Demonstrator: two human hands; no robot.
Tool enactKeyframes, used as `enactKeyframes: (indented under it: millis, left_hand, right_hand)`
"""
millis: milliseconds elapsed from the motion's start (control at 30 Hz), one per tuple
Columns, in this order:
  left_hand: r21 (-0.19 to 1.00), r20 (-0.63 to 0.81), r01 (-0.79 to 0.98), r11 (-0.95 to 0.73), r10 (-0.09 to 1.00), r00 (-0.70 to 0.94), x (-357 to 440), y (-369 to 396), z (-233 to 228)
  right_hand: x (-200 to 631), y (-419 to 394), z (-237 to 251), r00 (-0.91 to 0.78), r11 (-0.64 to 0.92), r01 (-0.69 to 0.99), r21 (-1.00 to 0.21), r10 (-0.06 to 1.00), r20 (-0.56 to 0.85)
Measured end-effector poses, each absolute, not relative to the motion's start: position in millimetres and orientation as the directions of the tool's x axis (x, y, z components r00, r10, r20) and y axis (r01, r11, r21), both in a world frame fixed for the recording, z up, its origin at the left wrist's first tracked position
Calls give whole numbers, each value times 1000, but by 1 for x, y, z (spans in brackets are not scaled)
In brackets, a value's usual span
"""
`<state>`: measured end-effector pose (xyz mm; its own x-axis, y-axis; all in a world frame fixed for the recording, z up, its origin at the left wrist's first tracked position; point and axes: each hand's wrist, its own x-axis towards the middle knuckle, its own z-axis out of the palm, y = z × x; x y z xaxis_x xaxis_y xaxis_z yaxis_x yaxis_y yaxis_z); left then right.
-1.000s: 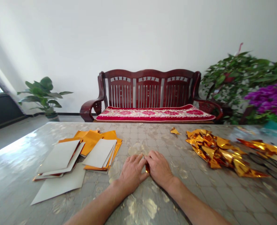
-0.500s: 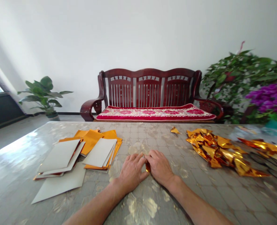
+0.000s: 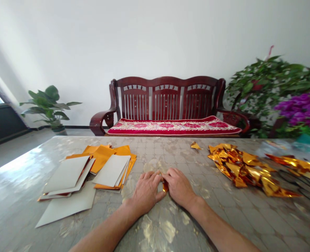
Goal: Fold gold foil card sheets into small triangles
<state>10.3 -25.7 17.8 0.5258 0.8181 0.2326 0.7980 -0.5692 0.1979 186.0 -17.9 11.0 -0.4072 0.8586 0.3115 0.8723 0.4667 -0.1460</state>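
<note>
My left hand (image 3: 146, 190) and my right hand (image 3: 179, 187) lie palm down side by side on the table (image 3: 223, 217), fingertips meeting. Between them they press a small piece of gold foil paper (image 3: 165, 186); only a thin shiny strip of it shows between the thumbs. To the left lies a loose stack of flat sheets (image 3: 91, 171), orange-gold on one side and white-grey on the other. To the right sits a pile of folded gold foil pieces (image 3: 242, 169).
A single small gold piece (image 3: 195, 146) lies at the far middle of the table. More gold foil (image 3: 294, 163) and a black cord (image 3: 302, 182) lie at the right edge. Beyond the table stand a red wooden bench (image 3: 167, 108), a potted plant (image 3: 48, 105) and flowering plants (image 3: 283, 94).
Both hands have stayed on the foil piece, with only slight shifts of the fingers. Nothing else on the table has moved.
</note>
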Motion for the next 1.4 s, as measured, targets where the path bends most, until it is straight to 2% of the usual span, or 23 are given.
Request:
enactKeyframes:
  millis: [233,433,500,600,667,767,1200,1400]
  left_hand:
    - [233,215,806,-545,837,504,12,-26,18]
    - [274,263,805,-526,846,463,10,-25,15]
    - [285,308,773,-566,818,486,9,-25,15]
    - [279,365,657,-700,710,602,11,-25,12]
    - [235,372,609,-757,649,663,13,-26,9]
    - [139,357,618,-774,621,697,15,-27,3]
    - [27,280,711,-703,688,670,19,-36,9]
    - [-31,194,798,-602,780,595,7,-27,14]
  right_hand:
    - [192,-15,16,-412,487,834,-260,863,293]
    - [194,-12,17,-435,508,814,-282,854,286]
    - [195,-11,16,-438,509,813,-283,855,277]
    - [197,-8,16,-444,505,813,-289,859,253]
    - [198,-6,16,-463,521,801,-295,851,246]
    - [201,-2,15,-499,558,771,-305,828,254]
    - [197,-3,4,-415,507,788,-349,857,307]
    - [177,-12,9,-294,365,852,-376,927,235]
